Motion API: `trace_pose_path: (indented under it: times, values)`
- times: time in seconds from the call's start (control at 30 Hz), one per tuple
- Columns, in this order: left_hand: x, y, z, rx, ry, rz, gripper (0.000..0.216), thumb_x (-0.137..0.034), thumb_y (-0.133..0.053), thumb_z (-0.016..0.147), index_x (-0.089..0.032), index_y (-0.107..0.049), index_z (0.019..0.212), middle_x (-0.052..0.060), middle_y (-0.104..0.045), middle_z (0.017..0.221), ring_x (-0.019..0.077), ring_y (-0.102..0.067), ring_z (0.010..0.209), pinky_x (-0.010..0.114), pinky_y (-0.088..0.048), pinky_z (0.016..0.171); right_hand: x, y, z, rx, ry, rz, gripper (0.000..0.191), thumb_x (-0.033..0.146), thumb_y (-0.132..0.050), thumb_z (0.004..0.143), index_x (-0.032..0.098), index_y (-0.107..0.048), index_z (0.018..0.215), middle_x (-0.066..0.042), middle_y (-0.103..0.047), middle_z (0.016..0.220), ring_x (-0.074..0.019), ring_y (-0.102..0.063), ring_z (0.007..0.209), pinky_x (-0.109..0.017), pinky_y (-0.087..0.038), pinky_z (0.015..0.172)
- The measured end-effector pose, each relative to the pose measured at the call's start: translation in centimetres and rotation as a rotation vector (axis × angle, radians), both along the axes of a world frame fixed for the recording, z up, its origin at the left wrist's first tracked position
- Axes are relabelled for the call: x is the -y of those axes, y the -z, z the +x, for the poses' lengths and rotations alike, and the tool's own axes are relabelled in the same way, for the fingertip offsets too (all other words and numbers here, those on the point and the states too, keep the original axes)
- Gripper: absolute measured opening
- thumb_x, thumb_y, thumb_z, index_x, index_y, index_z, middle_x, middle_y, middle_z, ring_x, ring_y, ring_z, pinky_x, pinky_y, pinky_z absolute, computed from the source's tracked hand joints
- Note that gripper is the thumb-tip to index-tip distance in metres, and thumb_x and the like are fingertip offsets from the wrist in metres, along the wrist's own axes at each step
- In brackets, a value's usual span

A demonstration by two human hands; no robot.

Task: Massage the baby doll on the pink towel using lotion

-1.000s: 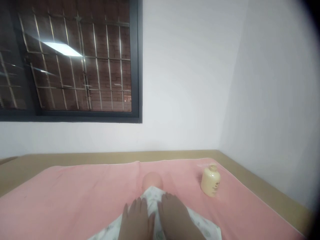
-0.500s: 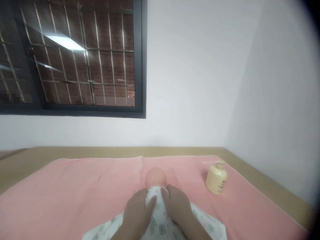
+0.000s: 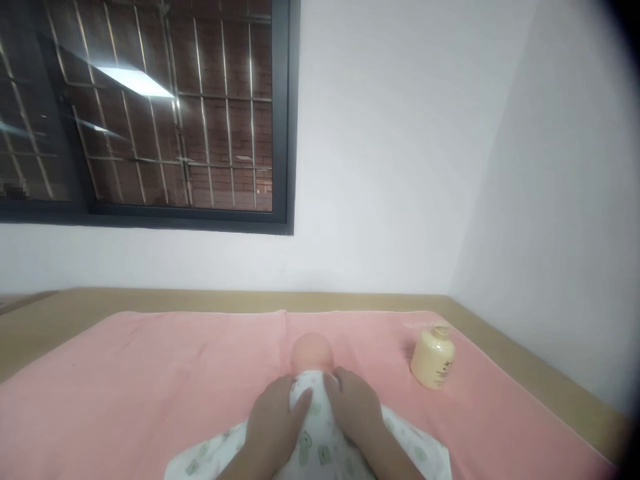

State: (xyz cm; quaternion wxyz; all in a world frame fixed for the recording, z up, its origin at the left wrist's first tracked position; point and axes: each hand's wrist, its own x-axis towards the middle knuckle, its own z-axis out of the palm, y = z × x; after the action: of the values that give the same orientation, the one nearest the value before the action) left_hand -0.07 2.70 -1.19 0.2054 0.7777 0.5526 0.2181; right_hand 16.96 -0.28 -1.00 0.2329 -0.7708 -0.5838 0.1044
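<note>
A baby doll lies in front of me, with the smooth round top of its head (image 3: 311,353) showing. Below the head, a white cloth (image 3: 324,457) with green and pink prints covers the body and spreads out at both sides. My left hand (image 3: 275,417) rests at the left side of the covered doll, thumb on the cloth, fingers curled round the edge. Opposite it, my right hand (image 3: 355,403) grips the right side in the same way, close under the head. Most fingertips are hidden, and the doll's face and limbs cannot be seen.
Under the doll lies a pink sheet (image 3: 150,380) on a tan surface (image 3: 250,300). A cream bottle (image 3: 433,357) with dark lettering stands at the right. Behind are a white wall (image 3: 390,167) and a dark-framed window (image 3: 283,133) with metal bars.
The view has shifted very slightly. Both hands keep their hold on the cloth-covered doll, and the bottle stays in place.
</note>
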Motion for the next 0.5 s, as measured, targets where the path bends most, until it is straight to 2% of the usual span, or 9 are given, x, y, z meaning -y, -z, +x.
trace_pose_path:
  times: [0.23, 0.5]
  values:
    - [0.07, -0.02, -0.03, 0.016, -0.004, 0.013, 0.048, -0.059, -0.032, 0.089, -0.021, -0.059, 0.1, 0.007, -0.064, 0.1, 0.0245, -0.057, 0.096, 0.038, -0.04, 0.084, 0.02, -0.21, -0.06, 0.012, -0.003, 0.003, 0.043, 0.045, -0.025, 0.093, 0.021, -0.056, 0.076, -0.007, -0.065, 0.08, -0.0213, -0.058, 0.071, -0.029, -0.034, 0.061]
    - [0.02, -0.02, 0.06, 0.018, 0.011, 0.017, 0.048, -0.059, -0.032, 0.089, -0.021, -0.059, 0.098, 0.007, -0.064, 0.099, 0.0244, -0.056, 0.095, 0.038, -0.039, 0.084, -0.21, 0.4, 0.14, 0.022, -0.005, 0.037, 0.043, 0.046, -0.025, 0.094, 0.021, -0.056, 0.077, -0.007, -0.065, 0.08, -0.0214, -0.057, 0.072, -0.029, -0.033, 0.061]
